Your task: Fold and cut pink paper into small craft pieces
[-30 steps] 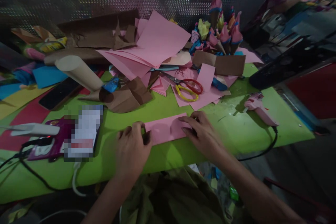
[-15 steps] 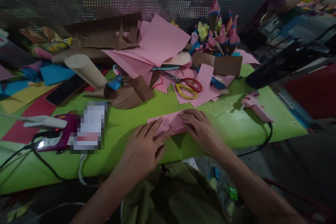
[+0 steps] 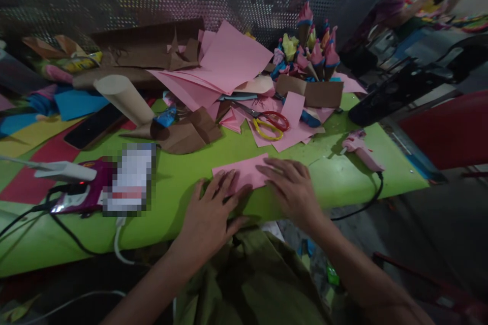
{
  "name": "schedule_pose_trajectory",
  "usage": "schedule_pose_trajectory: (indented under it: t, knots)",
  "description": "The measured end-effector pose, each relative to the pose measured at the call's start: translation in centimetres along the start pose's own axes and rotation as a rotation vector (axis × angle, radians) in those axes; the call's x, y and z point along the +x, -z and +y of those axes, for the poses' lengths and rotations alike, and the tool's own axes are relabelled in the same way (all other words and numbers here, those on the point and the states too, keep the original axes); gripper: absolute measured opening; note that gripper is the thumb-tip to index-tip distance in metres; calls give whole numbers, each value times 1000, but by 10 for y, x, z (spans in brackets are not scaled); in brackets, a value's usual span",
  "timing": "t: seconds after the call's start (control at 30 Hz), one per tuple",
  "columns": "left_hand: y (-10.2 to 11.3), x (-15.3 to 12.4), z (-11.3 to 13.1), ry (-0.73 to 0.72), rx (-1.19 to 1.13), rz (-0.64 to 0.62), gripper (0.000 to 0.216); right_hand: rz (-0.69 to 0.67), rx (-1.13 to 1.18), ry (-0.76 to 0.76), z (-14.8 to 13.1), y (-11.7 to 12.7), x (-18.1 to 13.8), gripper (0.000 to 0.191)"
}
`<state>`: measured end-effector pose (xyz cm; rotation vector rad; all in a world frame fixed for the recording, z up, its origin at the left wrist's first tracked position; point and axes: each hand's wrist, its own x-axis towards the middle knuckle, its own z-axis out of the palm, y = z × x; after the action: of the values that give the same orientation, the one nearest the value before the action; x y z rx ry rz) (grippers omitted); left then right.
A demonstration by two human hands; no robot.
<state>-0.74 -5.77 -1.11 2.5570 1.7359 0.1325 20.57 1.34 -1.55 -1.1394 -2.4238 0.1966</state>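
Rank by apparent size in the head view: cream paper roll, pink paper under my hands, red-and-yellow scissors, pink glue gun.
1. Cream paper roll
2. Pink paper piece, partly covered by left hand and right hand, so uncertain
3. Red-and-yellow-handled metal scissors and pink plastic glue gun look alike; unranked

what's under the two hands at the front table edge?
A pink paper sheet flat on the green table; left hand and right hand rest on it, fingers spread. Only its far part shows; the near edge is covered.
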Motion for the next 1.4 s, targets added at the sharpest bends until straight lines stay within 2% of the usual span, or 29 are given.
schedule_pose_trajectory:
  t: [0.1,0.17,0.3,0.47,0.93,1.4]
  knots:
    - [1,-1,1,-2,12,-14,52,-141,10,182,-18,-2,-12,43]
    - [2,-1,1,6,24,-21,47,-215,8,240,-25,-7,-19,47]
    - [2,-1,1,5,15,-7,53,-257,-28,205,-19,-9,-28,55]
    - [2,-3,-4,-5,5,-10,61,-248,-89,149,-3,-2,-37,53]
    - [4,-32,-18,29,-16,1,55,-250,-134,79,-2,3,-43,56]
    - [7,-35,-19,20,-24,-14,52,-240,-196,39,7,7,-52,62]
